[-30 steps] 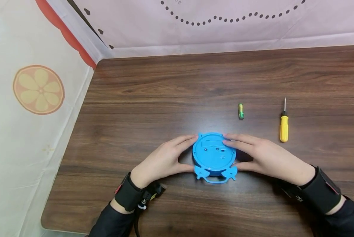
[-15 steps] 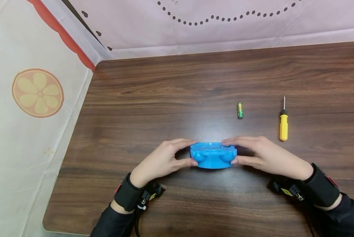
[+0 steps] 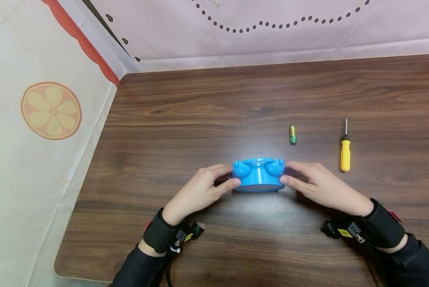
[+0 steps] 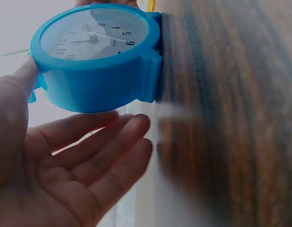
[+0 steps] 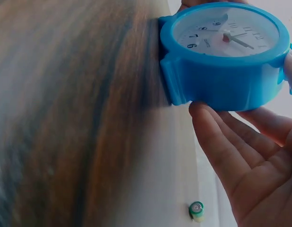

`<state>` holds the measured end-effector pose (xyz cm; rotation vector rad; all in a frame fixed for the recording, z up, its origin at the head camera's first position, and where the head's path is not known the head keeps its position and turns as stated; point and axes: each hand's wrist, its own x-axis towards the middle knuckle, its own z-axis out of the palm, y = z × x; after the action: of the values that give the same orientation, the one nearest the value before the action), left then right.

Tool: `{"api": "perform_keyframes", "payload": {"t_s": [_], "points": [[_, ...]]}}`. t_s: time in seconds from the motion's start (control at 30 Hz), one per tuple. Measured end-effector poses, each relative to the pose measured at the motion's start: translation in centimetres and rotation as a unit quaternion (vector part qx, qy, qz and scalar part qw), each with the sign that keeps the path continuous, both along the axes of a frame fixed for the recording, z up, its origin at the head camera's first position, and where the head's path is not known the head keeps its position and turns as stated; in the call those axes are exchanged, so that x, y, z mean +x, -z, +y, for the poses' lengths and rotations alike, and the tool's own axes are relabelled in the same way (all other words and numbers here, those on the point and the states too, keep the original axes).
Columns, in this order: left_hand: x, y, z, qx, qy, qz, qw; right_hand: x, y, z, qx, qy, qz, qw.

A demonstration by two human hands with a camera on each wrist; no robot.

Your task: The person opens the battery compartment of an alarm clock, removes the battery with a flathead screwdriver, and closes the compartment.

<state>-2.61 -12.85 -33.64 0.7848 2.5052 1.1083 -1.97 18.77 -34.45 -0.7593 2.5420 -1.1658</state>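
the blue alarm clock (image 3: 258,176) stands on its feet near the front middle of the wooden table (image 3: 200,103), dial towards the person. the left hand (image 3: 196,193) and right hand (image 3: 316,185) hold it from either side, fingers curled round its rim. a green battery (image 3: 292,134) lies just beyond, a yellow screwdriver (image 3: 345,151) further right.

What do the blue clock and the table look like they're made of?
The clock looks like molded plastic: uniform bright blue, smooth and slightly glossy, with a clear, probably plastic cover over the dial. The table shows dark wood grain with a soft sheen, possibly laminate.
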Motion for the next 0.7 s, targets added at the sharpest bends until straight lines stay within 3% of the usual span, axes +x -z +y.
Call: {"api": "perform_keyframes", "payload": {"t_s": [0.17,0.43,0.57,0.7], "points": [[0.1,0.0,-0.7,0.034,-0.017,0.018,0.9991,0.2,-0.2,0.5,-0.022,0.015,0.035,0.999],[0.3,0.0,-1.5,0.056,0.003,0.068,0.9962,0.2,-0.1,0.3,-0.071,-0.007,0.118,0.99],[0.5,0.1,-1.3,0.082,-0.009,0.076,0.9937,0.2,-0.2,0.2,-0.086,-0.006,0.12,0.989],[0.6,0.0,-0.9,0.148,-0.033,0.055,0.9869,0.4,-0.6,0.2,-0.104,0.016,0.076,0.992]]}}
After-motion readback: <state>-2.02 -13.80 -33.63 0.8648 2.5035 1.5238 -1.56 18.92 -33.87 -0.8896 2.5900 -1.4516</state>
